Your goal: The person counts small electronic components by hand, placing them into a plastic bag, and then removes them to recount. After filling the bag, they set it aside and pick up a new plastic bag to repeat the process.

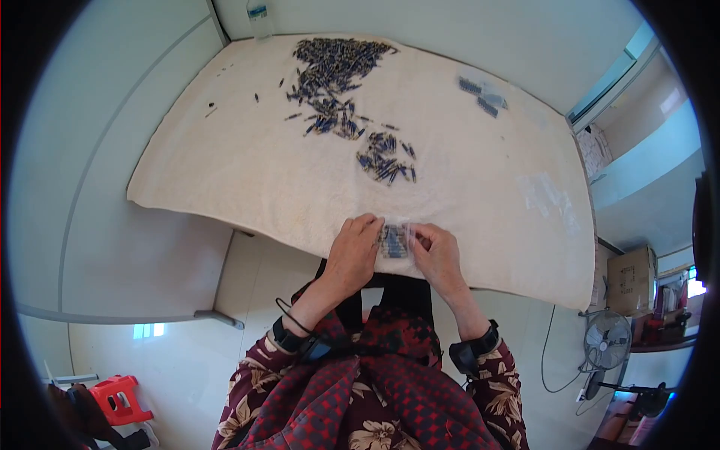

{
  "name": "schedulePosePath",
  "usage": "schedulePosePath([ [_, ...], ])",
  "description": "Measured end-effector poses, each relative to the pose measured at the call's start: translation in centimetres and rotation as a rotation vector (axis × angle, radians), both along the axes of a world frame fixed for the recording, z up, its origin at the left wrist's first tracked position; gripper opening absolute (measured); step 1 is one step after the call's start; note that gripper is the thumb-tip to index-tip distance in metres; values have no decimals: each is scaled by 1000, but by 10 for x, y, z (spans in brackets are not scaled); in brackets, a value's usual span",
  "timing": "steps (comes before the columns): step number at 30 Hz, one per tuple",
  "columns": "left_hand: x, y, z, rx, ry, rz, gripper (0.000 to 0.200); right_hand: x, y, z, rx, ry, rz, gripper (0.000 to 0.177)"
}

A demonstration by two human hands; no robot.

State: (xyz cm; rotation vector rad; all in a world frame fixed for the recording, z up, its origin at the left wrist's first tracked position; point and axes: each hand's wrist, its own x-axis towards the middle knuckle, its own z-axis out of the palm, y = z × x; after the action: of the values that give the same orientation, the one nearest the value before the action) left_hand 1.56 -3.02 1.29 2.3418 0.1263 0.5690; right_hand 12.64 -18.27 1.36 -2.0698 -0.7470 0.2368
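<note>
A small clear plastic bag (394, 241) with a row of small dark blue pieces inside lies at the near edge of the cloth-covered table. My left hand (355, 251) grips the bag's left side, its fingers bent against the plastic. On the opposite side, my right hand (439, 255) pinches the bag's right edge between thumb and fingers. Just beyond both hands is a small heap of loose dark blue pieces with light ends (386, 159). A much larger pile of the same pieces (334, 67) spreads toward the far edge.
Filled bags (482, 96) lie at the far right of the table. Flat clear plastic bags (546, 195) rest nearer on the right. A plastic bottle (259, 19) stands at the back. On the floor are a red stool (121, 400) and a fan (606, 340), with a cardboard box (631, 280) behind.
</note>
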Motion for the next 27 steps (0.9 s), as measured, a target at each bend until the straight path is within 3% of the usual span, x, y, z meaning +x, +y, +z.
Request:
schedulePosePath([
  [13, 7, -8, 1, 72, 66, 56, 42, 1, -3, 1, -16, -36, 26, 15],
  [17, 8, -8, 2, 88, 77, 51, 42, 6, -9, 8, 108, 125, 56, 12],
  [20, 8, -7, 1, 73, 49, 64, 43, 21, -8, 28, 75, -20, -57, 11],
  [27, 4, -4, 4, -1, 8, 48, 46, 67, 46, 29, 50, -360, -3, 10],
])
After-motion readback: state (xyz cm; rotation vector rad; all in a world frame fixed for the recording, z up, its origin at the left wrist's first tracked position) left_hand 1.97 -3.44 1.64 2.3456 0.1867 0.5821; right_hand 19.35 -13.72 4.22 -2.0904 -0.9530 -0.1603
